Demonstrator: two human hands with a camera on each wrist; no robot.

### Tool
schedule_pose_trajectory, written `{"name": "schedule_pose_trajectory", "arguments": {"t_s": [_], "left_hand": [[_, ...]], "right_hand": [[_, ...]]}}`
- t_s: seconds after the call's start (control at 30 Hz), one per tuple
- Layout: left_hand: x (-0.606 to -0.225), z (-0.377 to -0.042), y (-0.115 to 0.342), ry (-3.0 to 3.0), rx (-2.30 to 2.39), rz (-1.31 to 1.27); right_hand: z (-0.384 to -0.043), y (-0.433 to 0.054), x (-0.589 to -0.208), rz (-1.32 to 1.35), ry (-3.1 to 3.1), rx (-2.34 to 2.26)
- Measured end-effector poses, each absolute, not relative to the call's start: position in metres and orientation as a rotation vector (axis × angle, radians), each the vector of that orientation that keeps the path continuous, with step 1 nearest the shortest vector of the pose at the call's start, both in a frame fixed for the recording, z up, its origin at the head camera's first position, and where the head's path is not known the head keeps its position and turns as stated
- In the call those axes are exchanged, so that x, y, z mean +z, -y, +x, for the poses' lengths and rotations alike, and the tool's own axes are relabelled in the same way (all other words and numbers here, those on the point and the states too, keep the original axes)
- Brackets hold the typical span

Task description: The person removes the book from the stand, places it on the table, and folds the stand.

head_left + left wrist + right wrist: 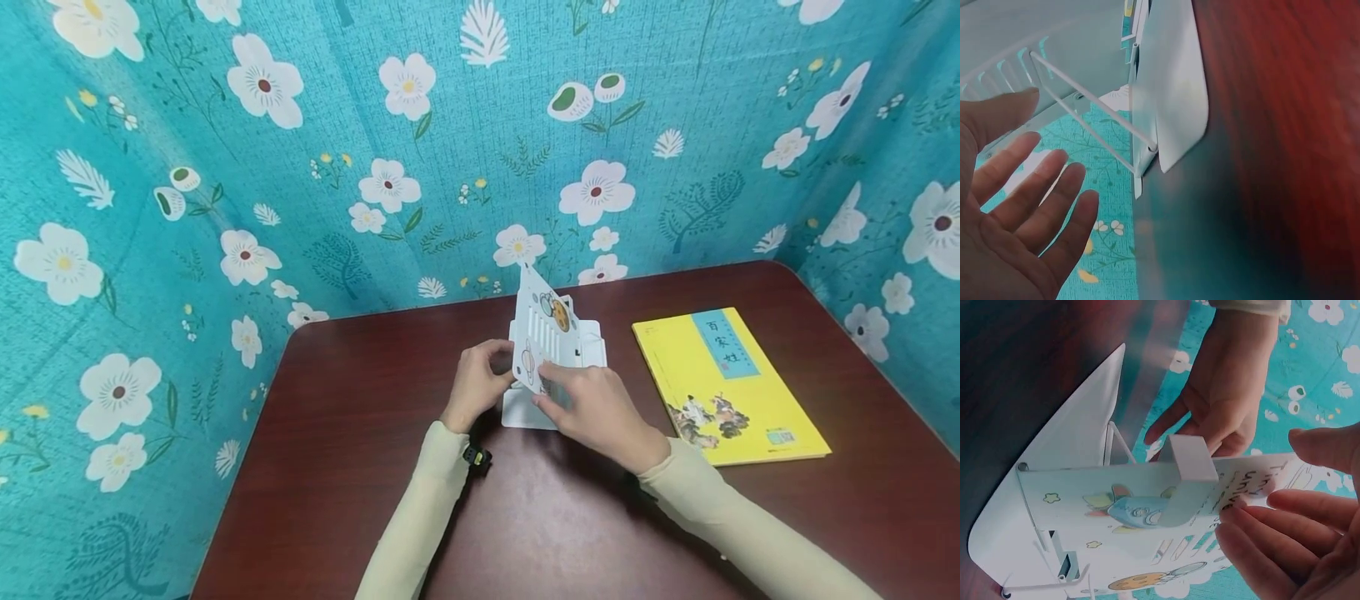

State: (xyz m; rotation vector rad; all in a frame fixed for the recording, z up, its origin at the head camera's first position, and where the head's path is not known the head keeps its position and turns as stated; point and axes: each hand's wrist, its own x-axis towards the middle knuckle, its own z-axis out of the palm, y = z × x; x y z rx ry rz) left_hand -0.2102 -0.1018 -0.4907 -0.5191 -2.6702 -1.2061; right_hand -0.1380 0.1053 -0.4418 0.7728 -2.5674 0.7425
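Note:
A white metal book stand (592,352) with cartoon prints stands on the table, its slotted panel (536,325) tilted up from the base (1185,94). My right hand (603,408) holds the panel's near edge, with fingertips against the printed face and the thumb at the edge in the right wrist view. My left hand (476,379) is at the panel's left side. Its fingers (1054,200) are spread and relaxed, the thumb by the slots at the back. Thin wire struts (1091,100) join panel and base. A bent white lip (1191,478) juts from the panel.
A yellow book (735,392) with a blue title label lies right of the stand, close to my right forearm. The dark red table (360,433) has rounded far corners. A teal flowered cloth (450,125) hangs behind and at both sides.

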Motion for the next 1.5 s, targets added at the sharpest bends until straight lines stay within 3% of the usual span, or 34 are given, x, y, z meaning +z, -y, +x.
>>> {"name": "schedule_pose_trajectory", "arguments": {"t_s": [1.3,1.5], "left_hand": [[-0.493,-0.238,0.093,2.807,-1.114,-0.805],[-0.492,-0.237,0.097,2.879,-0.974,-0.725]], "right_hand": [[-0.131,-0.095,-0.449,0.745,2.348,0.612],[-0.133,-0.097,-0.453,0.775,2.29,0.632]]}}
